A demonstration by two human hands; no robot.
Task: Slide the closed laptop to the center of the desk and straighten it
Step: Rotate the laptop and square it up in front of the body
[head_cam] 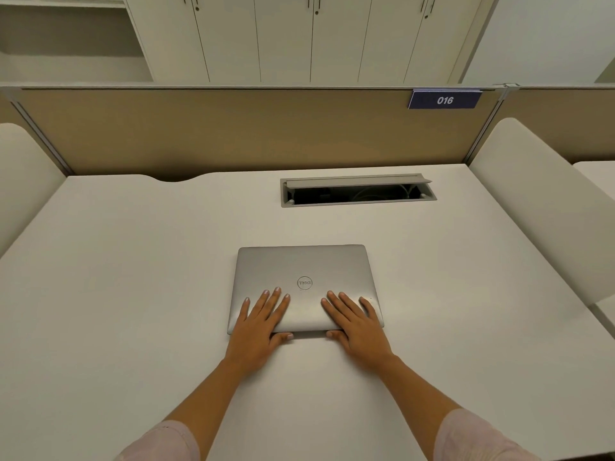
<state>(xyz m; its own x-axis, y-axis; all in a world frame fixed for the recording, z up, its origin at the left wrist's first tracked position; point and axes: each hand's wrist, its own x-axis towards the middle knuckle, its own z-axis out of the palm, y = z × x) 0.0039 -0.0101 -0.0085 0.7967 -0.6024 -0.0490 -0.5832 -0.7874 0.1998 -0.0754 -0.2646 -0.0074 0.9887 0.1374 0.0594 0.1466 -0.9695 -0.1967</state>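
My two arms reach out in front of me. My left hand point(258, 322) and right hand point(357, 322) lie flat, fingers spread and pointing away, thumbs tucked in toward each other.

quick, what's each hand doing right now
Left hand: open, fingers flat on the closed laptop lid, thumb at its near edge.
Right hand: open, fingers flat on the lid, thumb at the near edge.
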